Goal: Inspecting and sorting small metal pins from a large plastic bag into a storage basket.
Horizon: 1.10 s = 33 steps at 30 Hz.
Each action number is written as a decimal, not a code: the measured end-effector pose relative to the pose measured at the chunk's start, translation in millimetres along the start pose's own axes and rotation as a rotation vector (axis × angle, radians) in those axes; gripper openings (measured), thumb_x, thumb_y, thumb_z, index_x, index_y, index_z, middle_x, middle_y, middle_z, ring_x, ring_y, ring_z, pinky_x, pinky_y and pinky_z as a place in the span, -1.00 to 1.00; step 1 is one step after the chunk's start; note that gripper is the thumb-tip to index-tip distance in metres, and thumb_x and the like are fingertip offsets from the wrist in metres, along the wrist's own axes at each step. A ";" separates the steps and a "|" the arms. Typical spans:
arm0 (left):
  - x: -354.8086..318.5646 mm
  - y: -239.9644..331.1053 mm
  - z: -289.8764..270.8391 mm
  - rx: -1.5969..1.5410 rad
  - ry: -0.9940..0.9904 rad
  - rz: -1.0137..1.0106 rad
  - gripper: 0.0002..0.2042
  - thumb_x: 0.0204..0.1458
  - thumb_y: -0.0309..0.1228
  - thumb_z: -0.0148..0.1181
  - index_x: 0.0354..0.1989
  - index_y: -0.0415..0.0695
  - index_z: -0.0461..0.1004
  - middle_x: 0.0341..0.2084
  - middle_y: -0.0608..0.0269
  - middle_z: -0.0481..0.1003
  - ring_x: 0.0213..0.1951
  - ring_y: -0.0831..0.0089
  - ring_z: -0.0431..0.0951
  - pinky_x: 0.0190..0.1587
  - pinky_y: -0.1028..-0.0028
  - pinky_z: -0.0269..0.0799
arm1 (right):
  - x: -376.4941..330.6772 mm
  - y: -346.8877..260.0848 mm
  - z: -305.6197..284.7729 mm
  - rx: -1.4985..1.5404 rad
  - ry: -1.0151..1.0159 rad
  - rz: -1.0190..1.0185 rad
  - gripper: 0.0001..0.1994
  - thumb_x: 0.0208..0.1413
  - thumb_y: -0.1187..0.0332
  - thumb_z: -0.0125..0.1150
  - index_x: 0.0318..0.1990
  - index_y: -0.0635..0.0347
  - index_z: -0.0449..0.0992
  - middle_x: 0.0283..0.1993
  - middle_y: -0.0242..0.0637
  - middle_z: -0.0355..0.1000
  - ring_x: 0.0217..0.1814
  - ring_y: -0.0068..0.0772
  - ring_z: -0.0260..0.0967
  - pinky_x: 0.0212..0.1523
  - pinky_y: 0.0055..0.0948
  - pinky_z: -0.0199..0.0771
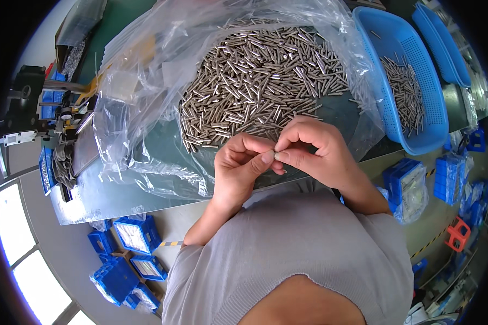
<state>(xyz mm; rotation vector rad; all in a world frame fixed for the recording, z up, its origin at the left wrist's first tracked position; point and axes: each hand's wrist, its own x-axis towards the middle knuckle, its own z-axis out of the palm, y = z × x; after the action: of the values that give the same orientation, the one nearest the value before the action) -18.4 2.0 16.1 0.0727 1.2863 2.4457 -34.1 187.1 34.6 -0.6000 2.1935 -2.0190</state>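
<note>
My left hand (pixel 241 167) and my right hand (pixel 318 150) meet in front of my chest, above the table's near edge. Thumb and forefinger of each are pinched, tip against tip. Whatever sits between the fingertips is hidden or too small to name. Just beyond the hands spreads a large heap of slim metal pins (pixel 249 81), silvery and lying in all directions. Under and around the heap lies a clear plastic sheet or bag (pixel 130 130), crumpled at its sides.
At the right of the green table (pixel 103 187) stands a blue perforated basket (pixel 387 103) with more pins (pixel 404 89) inside. Another blue basket (pixel 444 49) is beyond it. Machine parts (pixel 65 111) crowd the left end. Blue crates (pixel 138 235) and a red stool (pixel 458 234) stand on the floor.
</note>
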 end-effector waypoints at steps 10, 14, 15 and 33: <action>-1.0 -1.2 1.9 0.056 0.041 0.020 -0.96 0.10 -0.64 0.08 -0.29 -0.31 0.39 -0.36 0.05 0.52 -0.37 0.44 0.54 -0.26 0.42 0.55 | -17.7 -33.6 -29.3 -0.449 0.459 -0.217 -0.88 -0.08 0.64 0.24 -0.39 0.26 0.46 -0.38 -0.24 0.40 -0.43 -0.43 0.34 -0.46 -0.53 0.31; 3.4 1.7 7.0 0.045 0.002 0.027 -0.97 0.11 -0.62 0.08 -0.30 -0.30 0.38 -0.37 0.05 0.51 -0.39 0.45 0.53 -0.27 0.42 0.54 | -30.4 -48.7 -76.9 -0.968 0.992 -0.256 -0.88 -0.03 0.62 0.23 -0.32 0.27 0.50 -0.32 -0.27 0.42 -0.41 -0.52 0.32 -0.45 -0.61 0.29; 3.1 1.6 6.6 0.045 0.009 0.031 -0.97 0.11 -0.62 0.08 -0.30 -0.30 0.38 -0.37 0.05 0.51 -0.39 0.45 0.53 -0.27 0.42 0.54 | -28.2 -47.6 -82.9 -1.071 1.029 -0.197 -0.87 -0.03 0.62 0.24 -0.30 0.26 0.51 -0.31 -0.27 0.43 -0.41 -0.51 0.33 -0.43 -0.60 0.31; 1.0 1.4 2.8 0.018 0.023 0.009 -0.96 0.11 -0.60 0.10 -0.30 -0.30 0.38 -0.35 0.04 0.52 -0.39 0.46 0.53 -0.28 0.44 0.54 | 11.6 11.7 -18.7 -0.988 0.140 -0.114 -0.85 -0.11 0.39 0.29 -0.43 0.13 0.41 -0.46 -0.32 0.34 -0.32 -0.20 0.38 -0.41 -0.25 0.38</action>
<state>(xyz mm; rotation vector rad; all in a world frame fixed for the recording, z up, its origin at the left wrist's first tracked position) -19.1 3.8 18.7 0.0555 1.3201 2.4496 -53.6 201.0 27.5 -0.6585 3.2273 -0.8808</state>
